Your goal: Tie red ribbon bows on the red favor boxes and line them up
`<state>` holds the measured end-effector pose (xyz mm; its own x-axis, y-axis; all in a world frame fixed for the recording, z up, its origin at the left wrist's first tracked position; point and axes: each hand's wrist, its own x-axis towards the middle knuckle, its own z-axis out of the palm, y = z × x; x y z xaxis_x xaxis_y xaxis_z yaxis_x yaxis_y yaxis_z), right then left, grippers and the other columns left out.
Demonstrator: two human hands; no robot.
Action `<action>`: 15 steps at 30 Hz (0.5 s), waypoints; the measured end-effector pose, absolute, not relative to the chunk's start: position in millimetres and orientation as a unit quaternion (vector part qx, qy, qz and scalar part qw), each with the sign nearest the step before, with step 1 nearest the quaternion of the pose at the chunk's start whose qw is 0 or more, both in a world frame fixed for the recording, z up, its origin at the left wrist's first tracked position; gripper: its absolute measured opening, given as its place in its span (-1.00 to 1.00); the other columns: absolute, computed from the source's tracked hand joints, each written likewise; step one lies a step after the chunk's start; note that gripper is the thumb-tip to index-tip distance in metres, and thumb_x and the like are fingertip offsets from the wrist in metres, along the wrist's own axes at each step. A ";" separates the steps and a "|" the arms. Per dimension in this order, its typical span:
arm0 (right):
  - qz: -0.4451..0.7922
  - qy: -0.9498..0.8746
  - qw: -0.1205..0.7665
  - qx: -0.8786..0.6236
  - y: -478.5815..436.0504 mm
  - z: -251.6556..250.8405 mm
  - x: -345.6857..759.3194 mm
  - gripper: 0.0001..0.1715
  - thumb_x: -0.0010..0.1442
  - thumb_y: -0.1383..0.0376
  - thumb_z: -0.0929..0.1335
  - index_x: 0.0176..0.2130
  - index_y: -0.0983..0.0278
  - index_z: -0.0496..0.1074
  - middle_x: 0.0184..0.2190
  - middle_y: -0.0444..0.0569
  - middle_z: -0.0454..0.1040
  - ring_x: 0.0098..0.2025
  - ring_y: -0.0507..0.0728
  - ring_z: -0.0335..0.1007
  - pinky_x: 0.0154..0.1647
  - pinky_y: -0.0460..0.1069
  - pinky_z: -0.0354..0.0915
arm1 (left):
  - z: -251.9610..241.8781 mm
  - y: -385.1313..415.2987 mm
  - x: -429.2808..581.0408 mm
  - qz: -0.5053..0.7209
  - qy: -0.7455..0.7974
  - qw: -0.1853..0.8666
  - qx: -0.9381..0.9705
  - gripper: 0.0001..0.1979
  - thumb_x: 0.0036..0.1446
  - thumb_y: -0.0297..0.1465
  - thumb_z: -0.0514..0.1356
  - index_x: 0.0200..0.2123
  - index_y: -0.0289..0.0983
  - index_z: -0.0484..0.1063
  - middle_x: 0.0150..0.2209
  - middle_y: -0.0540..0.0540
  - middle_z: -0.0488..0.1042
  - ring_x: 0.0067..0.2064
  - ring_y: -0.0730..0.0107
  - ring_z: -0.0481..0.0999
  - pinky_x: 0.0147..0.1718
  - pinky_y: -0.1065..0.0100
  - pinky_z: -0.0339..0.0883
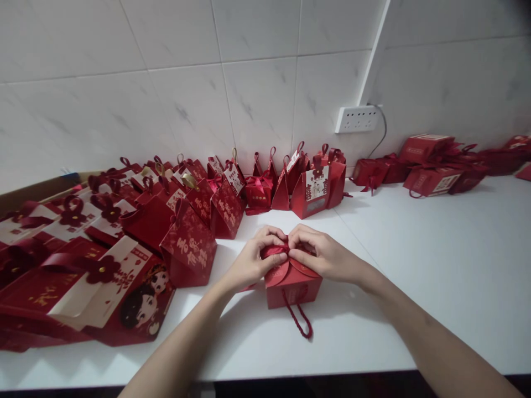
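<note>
A small red gift box (290,293) stands upright on the white table in front of me, its rounded top flaps folded inward. A dark red cord handle hangs from its near side onto the table. My left hand (259,257) is closed at the top of the box, thumb and fingers pinching red ribbon (271,251). From the other side, my right hand (317,254) is closed on the same ribbon, with its fingertips meeting the left ones. The ribbon's middle is largely hidden under my fingers.
Many red gift boxes (188,249) with ribbon loops crowd the table's left side and the tiled wall. More red boxes (431,179) are piled at the back right. A white power strip (357,119) is on the wall. The white table (448,260) ends at a near edge.
</note>
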<state>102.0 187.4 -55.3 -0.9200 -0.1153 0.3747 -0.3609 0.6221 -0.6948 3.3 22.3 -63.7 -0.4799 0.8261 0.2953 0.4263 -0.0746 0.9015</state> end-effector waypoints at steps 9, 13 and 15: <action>0.405 -0.889 0.152 0.151 187.4 -52.9 103.4 -0.90 0.21 0.37 0.26 -0.38 0.26 0.27 -0.30 -0.06 0.30 -0.37 0.01 0.23 -0.32 -0.06 0.21 | -63.3 20.7 -0.6 0.541 0.658 0.174 0.495 -0.90 0.03 -0.34 0.23 -0.42 -0.25 0.44 -0.18 -0.12 0.34 -0.08 0.28 0.35 0.03 0.23 0.17; 0.423 -0.881 0.154 0.146 186.9 -53.8 102.8 -0.90 0.21 0.37 0.27 -0.38 0.26 0.29 -0.30 -0.07 0.30 -0.38 0.01 0.23 -0.33 -0.07 0.21 | -61.2 21.2 1.4 0.535 0.665 0.156 0.497 -0.93 0.02 -0.38 0.21 -0.44 -0.26 0.43 -0.18 -0.12 0.35 -0.08 0.29 0.36 0.01 0.24 0.19; 0.430 -0.879 0.156 0.139 185.5 -54.8 102.1 -0.89 0.21 0.37 0.27 -0.39 0.26 0.30 -0.32 -0.08 0.31 -0.36 0.01 0.24 -0.32 -0.06 0.22 | -59.6 22.1 4.3 0.519 0.681 0.136 0.498 -0.94 0.00 -0.40 0.19 -0.46 -0.27 0.41 -0.20 -0.12 0.35 -0.10 0.29 0.37 -0.01 0.25 0.21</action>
<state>102.1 185.5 -54.8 -0.9129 -0.1105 0.3930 -0.3781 0.5920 -0.7117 4.3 22.1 -59.6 -0.4665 0.8201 0.3313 0.5369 -0.0351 0.8429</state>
